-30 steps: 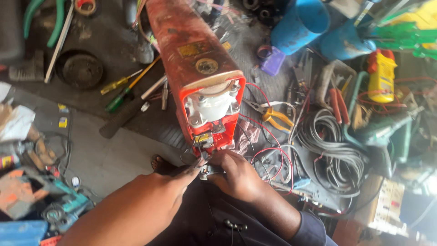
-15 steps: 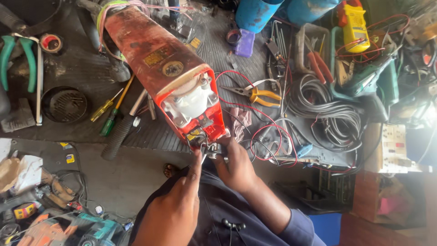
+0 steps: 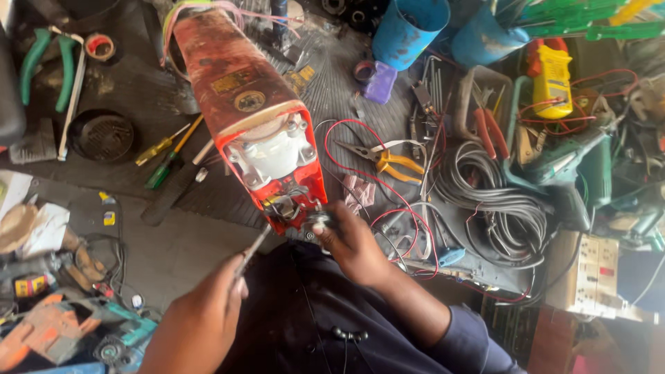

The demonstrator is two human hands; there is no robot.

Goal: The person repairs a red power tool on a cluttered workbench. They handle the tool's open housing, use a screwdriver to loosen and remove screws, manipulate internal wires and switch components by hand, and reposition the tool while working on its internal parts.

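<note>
Since a moment ago, the left hand has pulled back from the red tool, and it is now gripping a thin metal driver whose tip is pointing up toward the tool's open end. The right hand is staying at that end, its fingers closing on a small metal part just under the red casing. The tool is lying tilted on a dark ribbed mat, its open end just beyond both hands. Right of it, yellow pliers and a coil of grey cable are resting among red wires. Farther off, blue cups and a yellow meter are crowding the cluttered floor.
</note>
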